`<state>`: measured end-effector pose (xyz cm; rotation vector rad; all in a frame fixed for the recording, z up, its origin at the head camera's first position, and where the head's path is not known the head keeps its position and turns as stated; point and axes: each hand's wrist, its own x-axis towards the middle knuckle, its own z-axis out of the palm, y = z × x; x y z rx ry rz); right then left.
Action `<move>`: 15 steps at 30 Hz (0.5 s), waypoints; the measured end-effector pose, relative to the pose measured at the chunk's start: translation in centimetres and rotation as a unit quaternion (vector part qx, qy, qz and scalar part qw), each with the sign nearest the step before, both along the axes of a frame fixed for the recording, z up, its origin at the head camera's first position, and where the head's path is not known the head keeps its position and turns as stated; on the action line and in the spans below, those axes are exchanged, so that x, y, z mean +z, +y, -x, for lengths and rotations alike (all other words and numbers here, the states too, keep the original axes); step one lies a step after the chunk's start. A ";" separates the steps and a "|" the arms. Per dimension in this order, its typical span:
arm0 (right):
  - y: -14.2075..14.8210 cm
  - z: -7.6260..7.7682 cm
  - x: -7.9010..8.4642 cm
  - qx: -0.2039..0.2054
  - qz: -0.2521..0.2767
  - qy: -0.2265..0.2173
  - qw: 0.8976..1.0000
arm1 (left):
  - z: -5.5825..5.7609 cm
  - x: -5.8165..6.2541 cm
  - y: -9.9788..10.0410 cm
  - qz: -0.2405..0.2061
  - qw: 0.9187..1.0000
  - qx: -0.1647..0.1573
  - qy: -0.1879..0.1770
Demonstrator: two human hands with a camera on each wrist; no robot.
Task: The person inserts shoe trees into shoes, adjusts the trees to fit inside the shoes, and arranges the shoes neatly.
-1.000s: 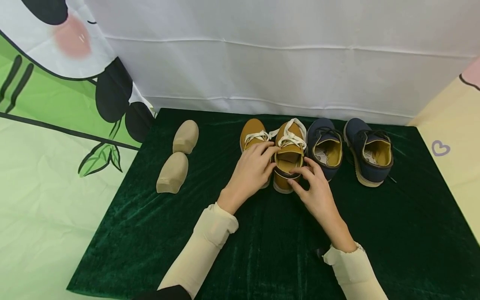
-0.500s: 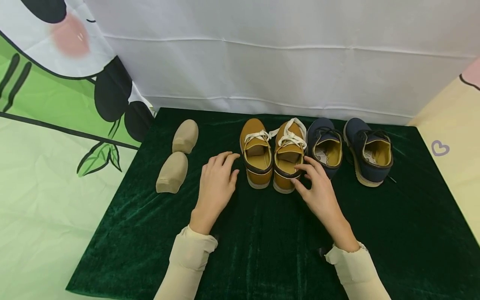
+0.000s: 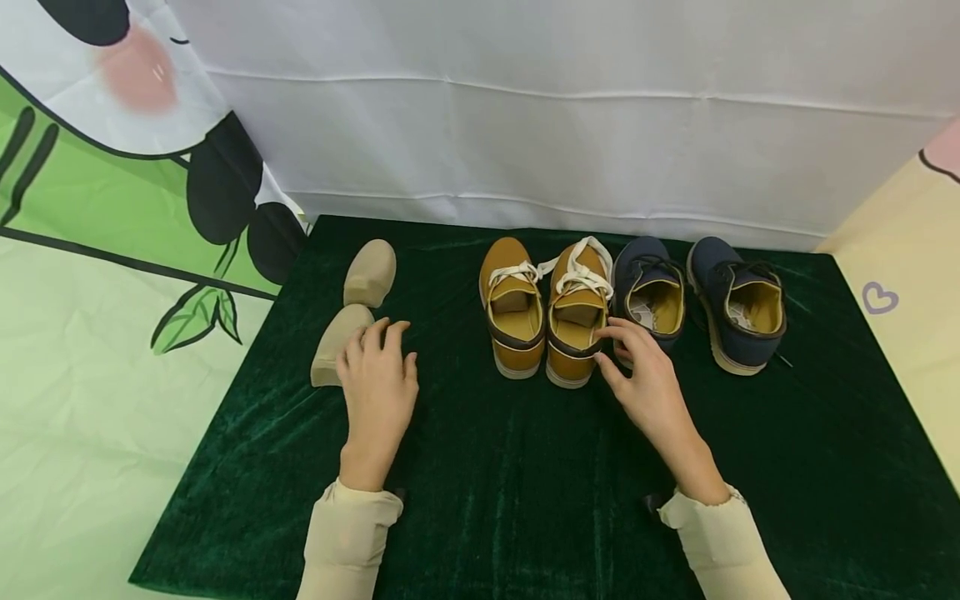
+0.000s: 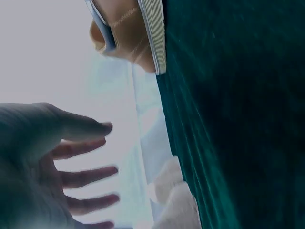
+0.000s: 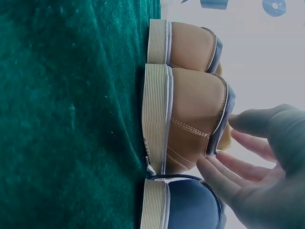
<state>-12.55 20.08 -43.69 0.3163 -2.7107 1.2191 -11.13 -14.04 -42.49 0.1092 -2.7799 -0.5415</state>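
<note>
My left hand [image 3: 378,371] hovers by the nearer of two beige, rounded shoe inserts [image 3: 341,333], its loosely bent fingers overlapping the insert's right edge. In the left wrist view, the fingers [image 4: 90,179] are spread and hold nothing. At the heel of the right tan shoe [image 3: 573,367], my right hand [image 3: 648,375] has thumb and fingertips right at the collar, loosely bent. The right wrist view shows the thumb [image 5: 257,120] beside the shoe's dark padded rim. The left tan shoe [image 3: 516,354] stands alongside, white laces tied, toe pointing away.
A pair of navy shoes, the left one [image 3: 652,258] and the right one [image 3: 738,312], stands right of the tan pair. The farther beige insert [image 3: 371,271] lies at the back left. Green velvet cloth [image 3: 517,492] covers the surface, with a white fabric wall [image 3: 525,150] behind.
My left hand has left the tan shoes and moved left to the nearer beige insert. My right hand has shifted slightly right at the heel. The shoes have stayed put.
</note>
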 end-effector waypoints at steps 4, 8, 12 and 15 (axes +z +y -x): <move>0.3 -0.1 0.2 -0.002 0.008 0.001 1.000 | -0.2 -0.4 -1.6 -0.016 0.999 0.045 -0.005; 0.7 -0.2 0.5 -0.011 0.007 0.020 1.000 | -0.6 -0.7 -3.1 -0.033 0.996 0.078 -0.028; 1.2 -0.1 0.8 -0.024 -0.007 0.055 0.998 | -1.0 -1.0 -4.1 -0.039 0.994 0.093 -0.045; 1.6 0.0 0.9 -0.031 -0.012 0.073 0.997 | -1.1 -1.2 -4.5 -0.039 0.993 0.093 -0.053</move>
